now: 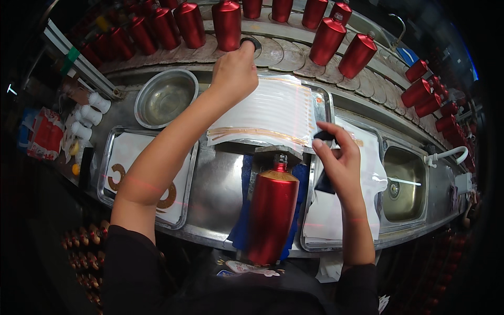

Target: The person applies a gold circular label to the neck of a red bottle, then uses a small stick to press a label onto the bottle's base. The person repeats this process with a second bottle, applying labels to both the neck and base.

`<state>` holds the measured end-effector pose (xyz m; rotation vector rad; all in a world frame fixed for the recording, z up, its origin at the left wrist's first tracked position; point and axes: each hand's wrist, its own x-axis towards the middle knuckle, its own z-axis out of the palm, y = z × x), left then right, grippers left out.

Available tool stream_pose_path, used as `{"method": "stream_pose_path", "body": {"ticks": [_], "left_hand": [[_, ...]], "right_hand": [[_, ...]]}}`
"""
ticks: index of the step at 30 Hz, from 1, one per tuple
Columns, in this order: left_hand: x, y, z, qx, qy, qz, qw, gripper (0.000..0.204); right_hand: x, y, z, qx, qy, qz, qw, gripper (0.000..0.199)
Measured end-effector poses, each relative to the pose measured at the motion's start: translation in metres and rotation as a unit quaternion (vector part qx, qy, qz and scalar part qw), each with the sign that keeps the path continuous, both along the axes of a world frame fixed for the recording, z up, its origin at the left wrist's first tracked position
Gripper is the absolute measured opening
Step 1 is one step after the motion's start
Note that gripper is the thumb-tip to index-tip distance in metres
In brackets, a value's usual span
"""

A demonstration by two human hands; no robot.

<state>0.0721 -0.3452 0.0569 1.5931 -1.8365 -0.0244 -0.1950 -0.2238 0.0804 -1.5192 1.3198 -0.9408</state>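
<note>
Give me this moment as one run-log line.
left hand: reaching to red bottle on conveyor | right hand: holding small dark tool | red bottle lying on counter

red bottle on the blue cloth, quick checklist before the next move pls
1. Red bottle lying on blue cloth: ok.
2. Left hand at a bottle on the conveyor, away from the lying bottle: ok.
3. Right hand holds a small dark object: ok; what it is: cannot tell.
4. Stack of white sheets within reach: ok.
5. Bottle cap sealed: cannot tell.
</note>
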Motion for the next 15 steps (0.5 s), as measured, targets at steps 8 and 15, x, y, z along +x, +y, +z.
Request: {"method": "stream_pose_path", "body": {"ticks": [8,15], "left_hand": [[-0.063,-0.015,0.054,0.217,0.462,-0.233,0.828,0.047],[0.085,0.059,-0.002,0.168,0.301,0.104,0.933,0.034]], "right_hand": [[0.038,-0.103,-0.031,-0.067,0.001,0.015,0.998,0.043],[-0.154,0.014,0.053,-0.12,-0.045,-0.224,0.966,0.036]]}}
